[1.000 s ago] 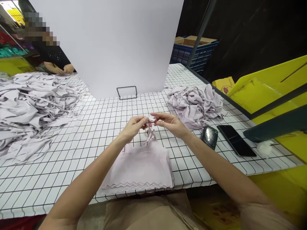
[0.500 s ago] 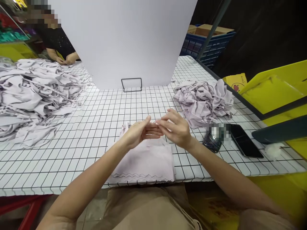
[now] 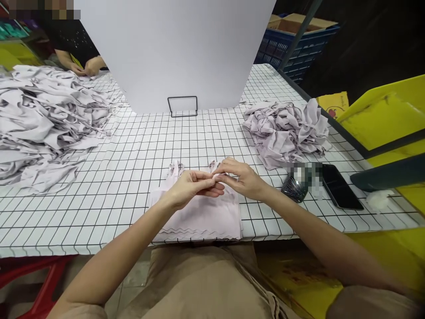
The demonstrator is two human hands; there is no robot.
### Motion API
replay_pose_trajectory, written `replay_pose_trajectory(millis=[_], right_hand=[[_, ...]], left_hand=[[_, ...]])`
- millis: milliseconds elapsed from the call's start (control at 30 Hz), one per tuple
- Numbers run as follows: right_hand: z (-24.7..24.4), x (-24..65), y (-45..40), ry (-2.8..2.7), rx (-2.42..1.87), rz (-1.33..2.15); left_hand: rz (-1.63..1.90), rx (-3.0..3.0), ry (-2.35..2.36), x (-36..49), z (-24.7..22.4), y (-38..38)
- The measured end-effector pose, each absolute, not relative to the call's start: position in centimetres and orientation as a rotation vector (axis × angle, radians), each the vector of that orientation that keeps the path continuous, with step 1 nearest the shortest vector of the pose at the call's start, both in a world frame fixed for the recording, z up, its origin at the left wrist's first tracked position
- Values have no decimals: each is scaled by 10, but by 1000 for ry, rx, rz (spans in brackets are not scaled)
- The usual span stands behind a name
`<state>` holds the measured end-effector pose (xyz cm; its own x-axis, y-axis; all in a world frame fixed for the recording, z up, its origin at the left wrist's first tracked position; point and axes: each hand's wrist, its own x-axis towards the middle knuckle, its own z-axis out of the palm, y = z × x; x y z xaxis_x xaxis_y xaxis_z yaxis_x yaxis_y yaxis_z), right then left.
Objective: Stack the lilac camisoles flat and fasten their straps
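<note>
Pinching pale fabric (image 3: 218,176), cardboard (image 3: 292,26) inside blue crate (image 3: 311,48)

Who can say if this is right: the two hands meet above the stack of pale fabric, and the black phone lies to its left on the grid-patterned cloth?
No, the side is wrong: the head view shows the black phone to the right of the stack of pale fabric, on the grid-patterned cloth. The left hand and right hand do meet above the stack.
</note>
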<state>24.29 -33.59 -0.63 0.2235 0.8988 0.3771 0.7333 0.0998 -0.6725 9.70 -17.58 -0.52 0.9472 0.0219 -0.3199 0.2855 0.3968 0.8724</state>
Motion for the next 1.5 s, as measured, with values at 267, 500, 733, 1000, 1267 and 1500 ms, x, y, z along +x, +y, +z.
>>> replay_pose_trajectory(millis=[267,500,733,1000,1267,1500], right_hand=[[-3,227,-333,-1474,-1688,295],[-19,234,-336,-1436,-1796,463],[-40,240,-333,-1357,-1739,614],[-55,235,-326,-1451,-1733,501],[-59,229,-320,-1667,-1719,416],[-65,225,-315,-1754,-1689,368]], left_hand=[[116,1610,306,95,-9,-174],[295,2209,267,78,-36,-175],[150,2393,393,68,-70,-179],[141,2337,395,70,-75,-181],[229,2321,370,68,-84,-182],[272,2284,355,67,-85,-181]])
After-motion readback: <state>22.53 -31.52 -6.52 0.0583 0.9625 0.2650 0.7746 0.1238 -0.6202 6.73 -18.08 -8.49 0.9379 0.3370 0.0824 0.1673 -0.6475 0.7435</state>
